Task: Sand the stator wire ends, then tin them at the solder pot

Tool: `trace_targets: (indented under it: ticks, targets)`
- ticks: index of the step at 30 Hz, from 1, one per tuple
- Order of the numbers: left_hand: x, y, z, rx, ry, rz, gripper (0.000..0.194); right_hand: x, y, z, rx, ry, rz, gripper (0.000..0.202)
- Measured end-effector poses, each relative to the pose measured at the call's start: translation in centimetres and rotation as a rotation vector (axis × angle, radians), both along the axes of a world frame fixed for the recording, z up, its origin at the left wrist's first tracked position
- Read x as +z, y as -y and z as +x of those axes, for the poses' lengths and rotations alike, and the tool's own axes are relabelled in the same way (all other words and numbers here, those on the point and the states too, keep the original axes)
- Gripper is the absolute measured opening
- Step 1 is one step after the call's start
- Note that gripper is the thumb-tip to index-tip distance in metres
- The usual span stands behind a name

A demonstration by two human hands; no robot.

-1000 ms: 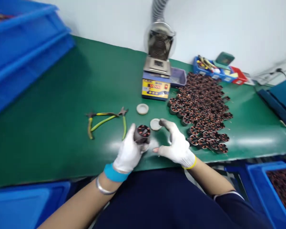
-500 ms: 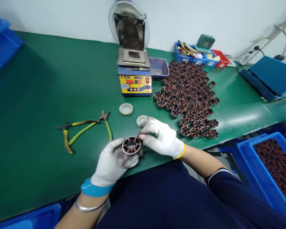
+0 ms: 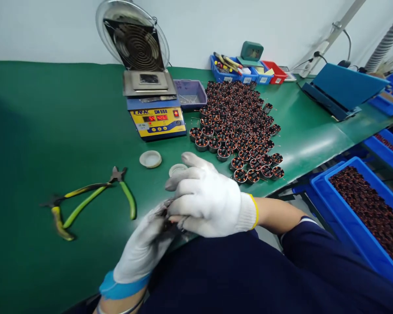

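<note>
My left hand, in a white glove with a blue wristband, is closed around a motor stator at the table's front edge. Little of the stator shows; my right hand, gloved too, covers it from above. The right thumb and forefinger are bent in against the stator, and what they pinch is hidden. The other right fingers point out to the left. Just beyond them lie two small white dishes, the nearer one partly behind my fingertips and the other dish farther left.
To the left lie two cutting pliers, one pair near my hands, the other beyond. A yellow-fronted solder pot stands at the back. Many stators crowd the table's right side. A blue bin sits below the right edge.
My right hand has moved over the stator, hiding most of it, and its back now faces up. The view has swung right, so the things on the table appear farther left.
</note>
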State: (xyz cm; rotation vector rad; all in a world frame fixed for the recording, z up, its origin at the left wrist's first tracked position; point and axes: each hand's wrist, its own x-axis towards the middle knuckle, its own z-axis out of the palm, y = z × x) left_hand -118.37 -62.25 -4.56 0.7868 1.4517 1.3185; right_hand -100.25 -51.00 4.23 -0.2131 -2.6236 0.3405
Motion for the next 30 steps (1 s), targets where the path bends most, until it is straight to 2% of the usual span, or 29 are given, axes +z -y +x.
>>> trace_targets:
  ticks: [2, 4, 6, 8, 9, 11, 12, 15, 17, 19, 21, 22, 24, 26, 28, 30]
  targets:
    - [0.6, 0.2, 0.6, 0.046, 0.096, 0.024, 0.074, -0.8, -0.1, 1.1, -0.041, -0.122, -0.205, 0.017]
    - [1.2, 0.5, 0.9, 0.128, 0.159, 0.060, 0.071, -1.7, -0.4, 2.2, -0.118, -0.328, -0.458, 0.021]
    - [1.7, 0.6, 1.1, 0.200, 0.154, 0.097, 0.065, -2.8, -0.7, 3.0, -0.218, -0.510, -0.625, 0.027]
    - [2.0, 0.5, 1.2, 0.232, 0.119, 0.124, 0.066, -4.2, -0.9, 3.0, -0.227, -0.525, -0.609, 0.028]
    - [2.2, 0.4, 1.4, 0.236, 0.099, 0.130, 0.068, -5.1, -0.8, 2.7, -0.189, -0.473, -0.544, 0.038]
    - [2.5, 0.1, 1.8, 0.229, 0.054, 0.122, 0.075, -6.8, -0.2, 1.7, -0.092, -0.345, -0.396, 0.070]
    - [2.6, -0.1, 2.0, 0.216, 0.037, 0.109, 0.078, -7.7, 0.2, 1.2, -0.062, -0.306, -0.343, 0.076]
    - [2.9, -0.4, 2.6, 0.176, 0.014, 0.082, 0.085, -9.4, 1.2, 0.2, -0.077, -0.274, -0.322, 0.067]
    - [3.1, -0.3, 2.5, 0.193, -0.012, 0.108, 0.084, -9.5, 1.4, 0.4, -0.131, -0.229, -0.368, 0.063]
    - [3.5, 0.0, 1.8, 0.186, -0.097, 0.103, 0.065, -9.1, 1.1, 1.0, -0.177, -0.195, -0.406, 0.060]
    - [4.0, 0.5, 0.7, 0.085, -0.179, 0.022, 0.041, -8.6, 0.7, 1.5, -0.215, -0.184, -0.436, 0.058]
    - [4.2, 0.6, 0.1, 0.009, -0.189, -0.034, 0.037, -8.4, 0.5, 1.8, -0.237, -0.183, -0.450, 0.058]
    - [4.5, 0.7, -0.9, -0.058, -0.129, -0.099, 0.039, -8.1, 0.3, 2.0, -0.284, -0.184, -0.476, 0.061]
    - [4.4, 0.3, -1.4, 0.012, -0.049, -0.086, 0.035, -8.1, 0.2, 2.0, -0.320, -0.215, -0.497, 0.061]
    - [4.0, -0.6, -1.0, 0.047, -0.022, -0.064, 0.034, -8.0, 0.3, 1.8, -0.333, -0.241, -0.516, 0.061]
    - [3.6, -1.5, -0.1, -0.028, -0.029, -0.077, 0.042, -7.9, 0.3, 1.7, -0.349, -0.227, -0.542, 0.061]
